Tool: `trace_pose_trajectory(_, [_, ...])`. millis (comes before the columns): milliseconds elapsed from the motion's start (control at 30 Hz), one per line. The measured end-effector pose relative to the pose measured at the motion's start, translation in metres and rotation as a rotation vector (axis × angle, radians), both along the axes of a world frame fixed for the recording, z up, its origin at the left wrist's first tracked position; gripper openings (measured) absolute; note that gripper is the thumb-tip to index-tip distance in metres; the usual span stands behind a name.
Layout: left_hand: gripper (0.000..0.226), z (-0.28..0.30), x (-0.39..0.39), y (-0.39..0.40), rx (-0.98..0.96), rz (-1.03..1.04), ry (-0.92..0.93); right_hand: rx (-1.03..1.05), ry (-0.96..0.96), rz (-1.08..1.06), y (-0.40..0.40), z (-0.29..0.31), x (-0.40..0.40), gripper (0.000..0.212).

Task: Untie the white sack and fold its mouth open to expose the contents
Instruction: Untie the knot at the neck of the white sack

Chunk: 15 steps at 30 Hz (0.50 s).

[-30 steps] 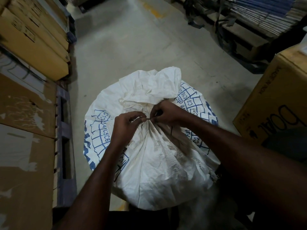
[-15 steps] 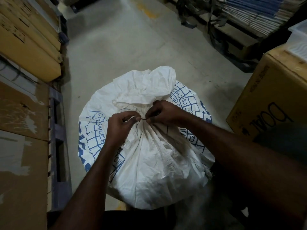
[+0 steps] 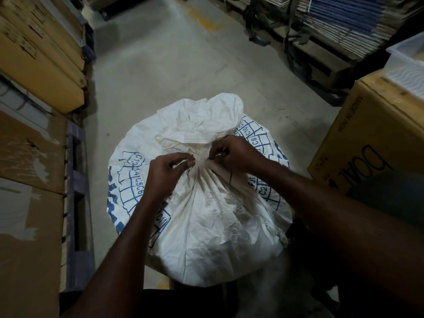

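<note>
The white sack (image 3: 206,216) sits on the concrete floor (image 3: 160,72) in the middle of the aisle, bulging and rounded, its woven plastic skin creased into fine pleats that all run up to a tight gathered neck (image 3: 202,160). Blue grid lines and letter codes are printed across its shoulders. Above the neck the loose mouth flops away in a crumpled, papery ruffle, and the sack is still tied. The left hand (image 3: 165,173) has its thumb and fingers pinched together against the left side of the neck; the right hand (image 3: 234,154) meets it from the other side, fingertips curled and pressed into the same knot of fabric. Whatever cord binds it is too thin to make out. To the left stand flat, scuffed cardboard cartons (image 3: 29,157) with torn tape patches, beside a dark blue pallet edge (image 3: 75,203). On the right is a tan carton (image 3: 378,138) with black lettering, a ribbed translucent plastic tub (image 3: 410,65) resting on top.
</note>
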<state>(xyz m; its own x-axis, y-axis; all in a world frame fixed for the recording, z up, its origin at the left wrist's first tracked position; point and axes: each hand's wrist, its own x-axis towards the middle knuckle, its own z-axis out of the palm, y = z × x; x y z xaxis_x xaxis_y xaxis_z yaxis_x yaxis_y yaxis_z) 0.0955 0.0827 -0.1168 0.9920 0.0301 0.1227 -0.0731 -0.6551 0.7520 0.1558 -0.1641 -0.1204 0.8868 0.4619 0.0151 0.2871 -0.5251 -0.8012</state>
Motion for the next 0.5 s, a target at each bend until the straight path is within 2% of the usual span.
trace_pose_trajectory(167, [0.012,0.002,0.001,-0.001,0.018,-0.002,-0.015,-0.153,-0.202,-0.04,0.006,0.021,-0.023,0.029])
trace_pose_trajectory(333, [0.015,0.002,0.004,0.001,0.053,-0.019,-0.003,-0.15,-0.226,-0.105,0.025,0.025,-0.052,0.009])
trace_pose_trajectory(500, [0.019,0.003,0.002,0.002,0.097,-0.044,-0.022,-0.133,-0.23,-0.116,0.049,0.008,-0.053,0.015])
